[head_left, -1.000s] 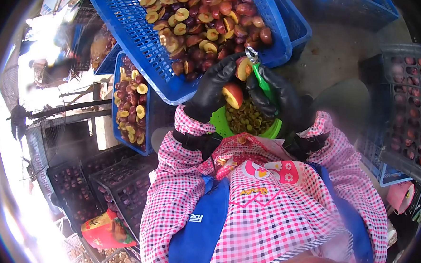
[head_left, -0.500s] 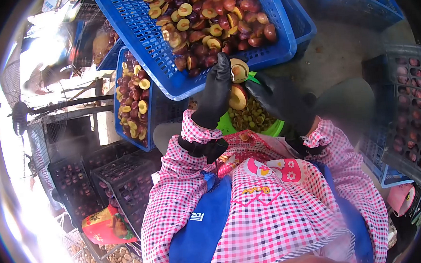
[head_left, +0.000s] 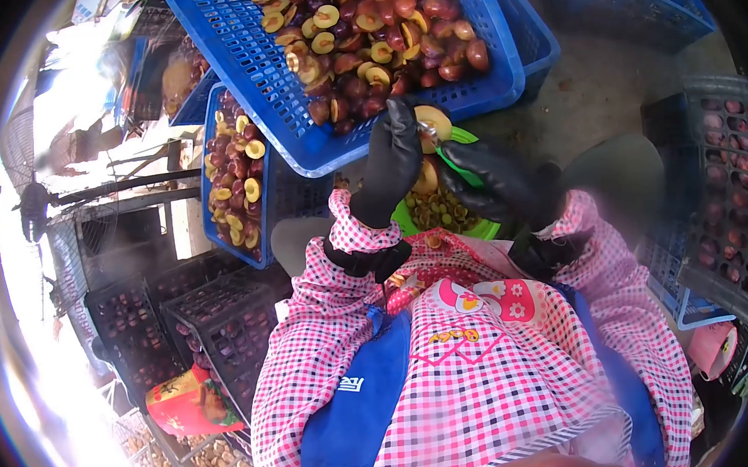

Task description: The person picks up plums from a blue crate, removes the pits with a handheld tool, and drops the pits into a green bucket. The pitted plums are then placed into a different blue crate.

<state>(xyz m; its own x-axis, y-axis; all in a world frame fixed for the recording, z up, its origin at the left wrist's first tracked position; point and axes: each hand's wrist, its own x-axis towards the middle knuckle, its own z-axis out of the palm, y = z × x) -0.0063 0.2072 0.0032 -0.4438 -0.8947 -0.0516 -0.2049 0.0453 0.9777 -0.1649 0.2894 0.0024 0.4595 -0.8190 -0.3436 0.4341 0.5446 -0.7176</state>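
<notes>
My left hand [head_left: 393, 148], in a black glove, grips a plum half [head_left: 434, 122] with its pale cut face showing. A second plum half [head_left: 426, 178] sits just below, against the same hand. My right hand [head_left: 491, 172], also gloved in black, is closed around a green-handled tool [head_left: 462, 166]. The tool's small metal tip meets the upper plum half; its exact shape is hard to make out. Beneath both hands is a bright green basin [head_left: 485, 228] containing many plum pits [head_left: 442, 209].
A blue crate [head_left: 319, 162] of halved plums stands ahead, overlapping another blue crate [head_left: 542, 51]. A further blue crate [head_left: 266, 239] of plum halves is at left. Dark crates [head_left: 217, 305] of whole plums stand lower left, and a black crate [head_left: 727, 190] of plums at right.
My right hand has shifted slightly and turned, bringing the tool's metal tip to the upper plum half. More of the green handle shows. My left hand still holds the plum halves.
</notes>
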